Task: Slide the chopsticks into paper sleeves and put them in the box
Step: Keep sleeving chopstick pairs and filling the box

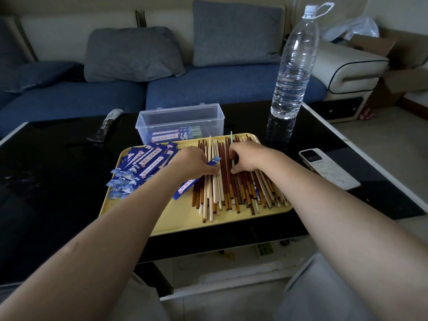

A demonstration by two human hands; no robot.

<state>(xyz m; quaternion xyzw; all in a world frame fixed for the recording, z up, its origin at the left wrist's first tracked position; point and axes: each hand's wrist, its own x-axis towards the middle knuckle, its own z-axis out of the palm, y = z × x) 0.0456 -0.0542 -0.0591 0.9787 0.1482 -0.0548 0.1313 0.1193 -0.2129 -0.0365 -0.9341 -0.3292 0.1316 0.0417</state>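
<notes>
A yellow tray [185, 218] on the black table holds a pile of loose chopsticks [234, 188] on its right half and a heap of blue paper sleeves [141, 167] on its left half. My left hand [192, 162] grips one blue sleeve [185, 187] that lies slanted beside the pile. My right hand [247, 158] rests on the chopsticks with fingers curled and pinches a pale green chopstick [231, 141], whose tip sticks up behind the hand. Behind the tray stands a clear plastic box [180, 122] with a few sleeved chopsticks inside.
A tall water bottle [293, 66] stands at the tray's back right. A white phone [328, 169] lies to the right of the tray. A dark wrapper [107, 125] lies at the back left. A blue sofa with grey cushions is behind the table.
</notes>
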